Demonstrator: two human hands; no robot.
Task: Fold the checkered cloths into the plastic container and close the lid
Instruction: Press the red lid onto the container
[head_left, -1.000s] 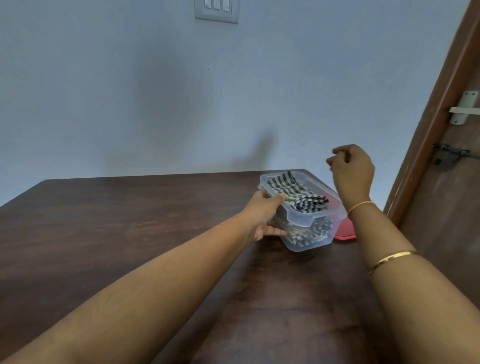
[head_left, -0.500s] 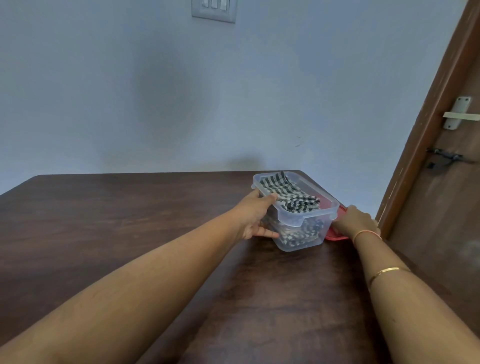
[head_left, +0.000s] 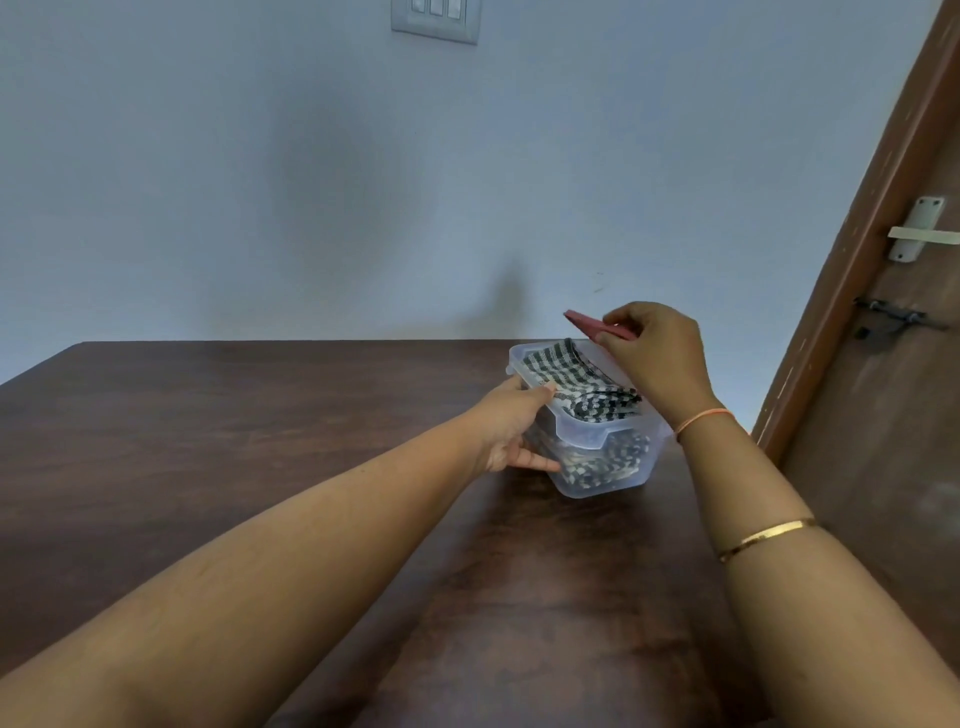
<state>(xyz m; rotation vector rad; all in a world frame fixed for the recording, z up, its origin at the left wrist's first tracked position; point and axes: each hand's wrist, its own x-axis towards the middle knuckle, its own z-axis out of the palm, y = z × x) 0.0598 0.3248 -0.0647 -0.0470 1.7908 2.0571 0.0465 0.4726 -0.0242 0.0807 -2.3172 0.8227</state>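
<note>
near the far right corner of the dark wooden table (head_left: 260, 467) sits the clear plastic container (head_left: 602, 467), its long side running away from the camera and its top uncovered. checkered cloths (head_left: 576, 382) in black and white lie folded inside, the upper layer reaching the rim and more of the pattern showing through the near wall lower down.

the left hand (head_left: 511, 428) grips the container's left side: the thumb hooks over the rim and touches the top cloth, while the fingers wrap along the wall near the base. the right hand (head_left: 657, 358) is raised over the far right part of the container, fingers and thumb pinching the red lid (head_left: 595, 326), which is tilted, seen nearly edge-on and clear of the rim. how much of the lid lies behind the hand cannot be told.

on the right wrist is a thin orange thread (head_left: 704, 417), and further up the forearm a gold bangle (head_left: 766, 538). behind the table rises a pale blue wall (head_left: 260, 182) with a switch plate (head_left: 435, 18) at the top edge. to the right stands a brown door (head_left: 893, 364) with a white handle (head_left: 917, 234) and a dark latch (head_left: 891, 318).
</note>
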